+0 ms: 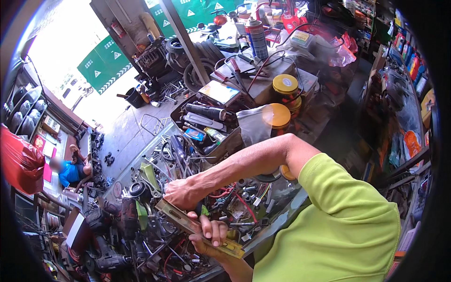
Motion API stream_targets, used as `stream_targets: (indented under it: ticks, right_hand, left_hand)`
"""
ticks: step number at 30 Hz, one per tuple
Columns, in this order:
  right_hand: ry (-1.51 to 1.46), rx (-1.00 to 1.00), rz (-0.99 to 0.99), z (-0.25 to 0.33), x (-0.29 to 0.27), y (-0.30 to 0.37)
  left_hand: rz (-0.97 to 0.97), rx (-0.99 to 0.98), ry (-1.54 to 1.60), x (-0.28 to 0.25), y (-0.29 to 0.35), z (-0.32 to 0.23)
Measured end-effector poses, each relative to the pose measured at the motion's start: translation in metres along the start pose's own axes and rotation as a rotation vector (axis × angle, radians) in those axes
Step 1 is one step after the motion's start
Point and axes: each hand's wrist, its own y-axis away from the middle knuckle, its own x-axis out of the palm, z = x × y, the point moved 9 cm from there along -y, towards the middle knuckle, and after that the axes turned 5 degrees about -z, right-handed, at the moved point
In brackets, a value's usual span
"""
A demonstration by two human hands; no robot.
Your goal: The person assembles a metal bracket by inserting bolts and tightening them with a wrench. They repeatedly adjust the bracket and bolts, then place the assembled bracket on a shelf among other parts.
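Note:
My left hand (pixel 212 233) is closed around a narrow, worn yellow and brown bar (pixel 175 216), slotted near its far end; its exact kind is unclear. The bar slants over a cluttered workbench. Bent across from the green sleeve, my right arm brings my right hand (pixel 182 193) just above the bar's far end. Its fingers are curled down and mostly hidden, so what they grip does not show. Around both hands lie sockets, wrenches, wires and small metal parts. A black ring-shaped part (pixel 137 189) and a light green piece (pixel 149 176) sit left of the right hand.
Power tools (pixel 107 256) crowd the lower left. Beyond my right forearm stand a parts tray (pixel 230 146) with a flashlight (pixel 206 111), yellow-lidded jars (pixel 285 84) and a spray can (pixel 256 38). A red bag (pixel 19 162) hangs left; a person in blue (pixel 70 174) sits farther off.

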Motion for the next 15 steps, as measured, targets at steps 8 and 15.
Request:
stream_targets:
  ticks: [8, 15]
  right_hand:
    - [0.088, -0.017, -0.161, -0.006, -0.056, 0.016]
    - [0.128, 0.175, -0.881, -0.018, -0.192, 0.093]
  left_hand:
    - [0.044, -0.011, -0.047, 0.003, 0.001, 0.004]
    - [0.072, -0.068, 0.116, 0.007, -0.004, 0.012]
